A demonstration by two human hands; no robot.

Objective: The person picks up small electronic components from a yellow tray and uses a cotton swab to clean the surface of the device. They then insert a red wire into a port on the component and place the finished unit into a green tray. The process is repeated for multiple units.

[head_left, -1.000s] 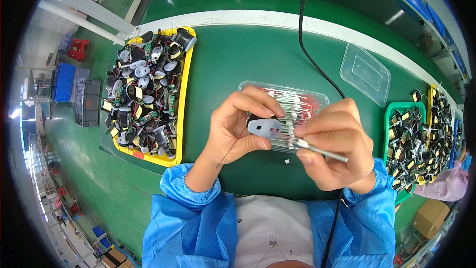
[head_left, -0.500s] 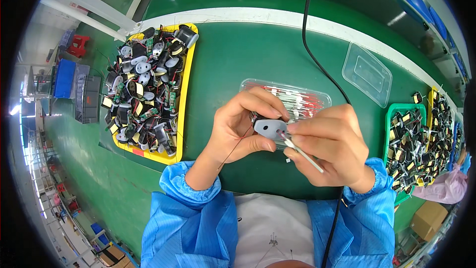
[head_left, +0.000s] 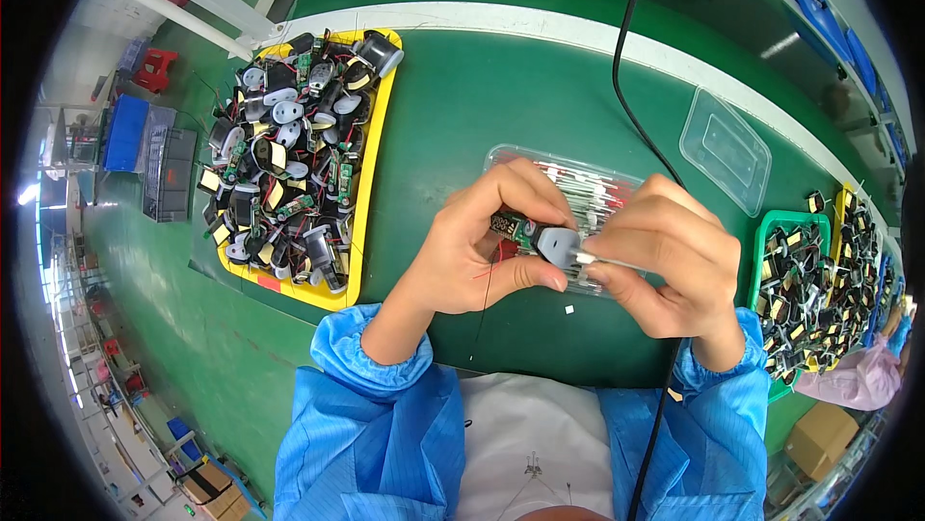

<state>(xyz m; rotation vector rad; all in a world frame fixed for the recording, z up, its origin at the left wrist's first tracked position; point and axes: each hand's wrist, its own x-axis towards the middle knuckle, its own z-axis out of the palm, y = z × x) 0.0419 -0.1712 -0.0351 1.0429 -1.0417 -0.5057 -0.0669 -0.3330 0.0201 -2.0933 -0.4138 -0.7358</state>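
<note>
My left hand is closed around a small electronic assembly with a green circuit board and a grey end cap. Thin red and black wires hang from it below my left fingers. In a pinch, my right hand grips a thin wire lead with a white end piece. That white end touches or sits at the cap's right edge; whether it is inside the hole I cannot tell. Just beyond both hands, a clear plastic box holds many red and white leads, partly hidden by my hands.
A yellow tray heaped with similar assemblies stands at left. On the right are a green basket, a yellow tray of black parts and a clear lid. A black cable crosses the green table; a small white scrap lies near me.
The assembly has turned in my left hand, so its circuit board now shows and the cap faces right. My right hand has shifted right, the lead now lying more level. The view has moved slightly.
</note>
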